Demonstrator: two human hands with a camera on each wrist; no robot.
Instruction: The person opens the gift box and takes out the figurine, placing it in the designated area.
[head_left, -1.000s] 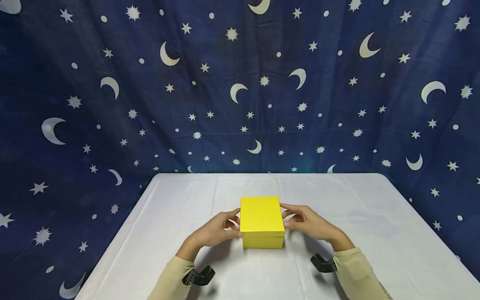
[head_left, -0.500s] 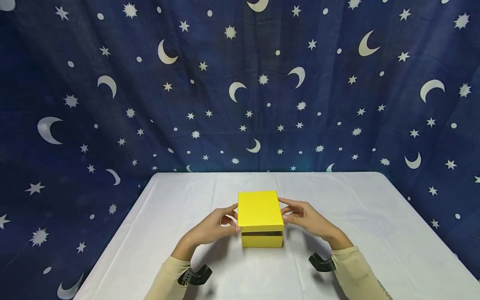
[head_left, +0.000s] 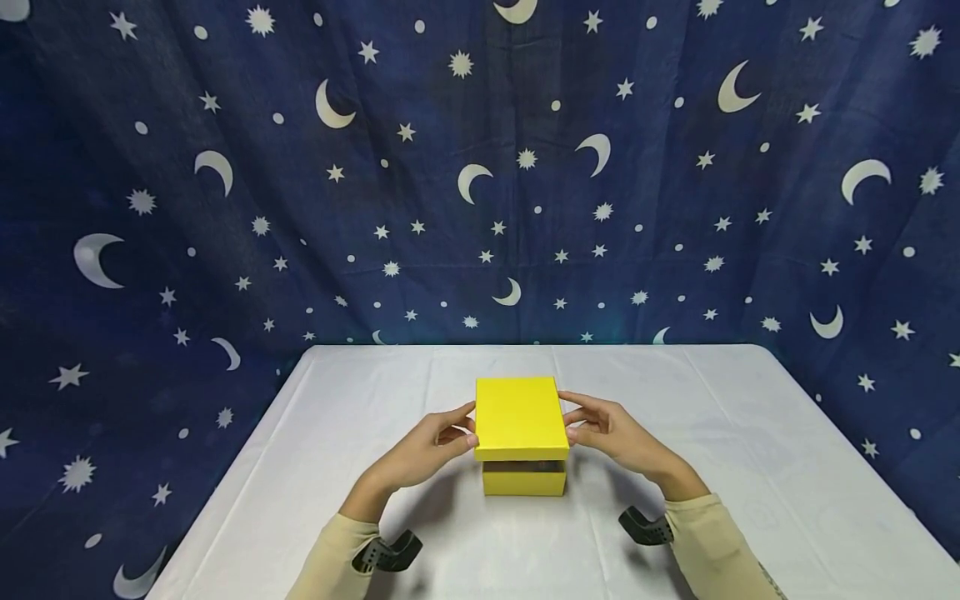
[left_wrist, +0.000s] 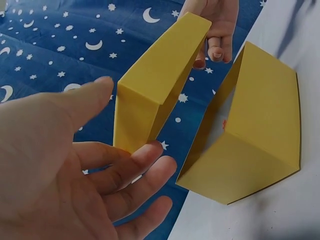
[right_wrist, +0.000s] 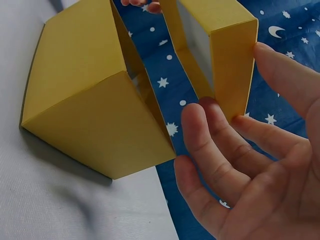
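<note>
A yellow box lid [head_left: 520,417] is raised above its yellow box base [head_left: 523,483], leaving a dark gap between them. My left hand [head_left: 420,450] holds the lid's left side with thumb and fingers. On the opposite side, my right hand [head_left: 618,437] grips it likewise. In the left wrist view the lid [left_wrist: 165,60] is fully off the base [left_wrist: 265,115], which stands on the table. A small red mark shows inside the base there; the rest of the inside is hidden. The right wrist view shows the lid's white lining.
A white cloth [head_left: 360,400] covers the table. Behind and beside it hangs a dark blue curtain [head_left: 420,192] with moons and stars. Each wrist carries a black camera band, one at the left [head_left: 397,552] and one at the right [head_left: 645,527].
Both hands have lifted the lid straight up from the base, where it sat closed a second ago. The gap has widened slightly over the last half second. The base has stayed put.
</note>
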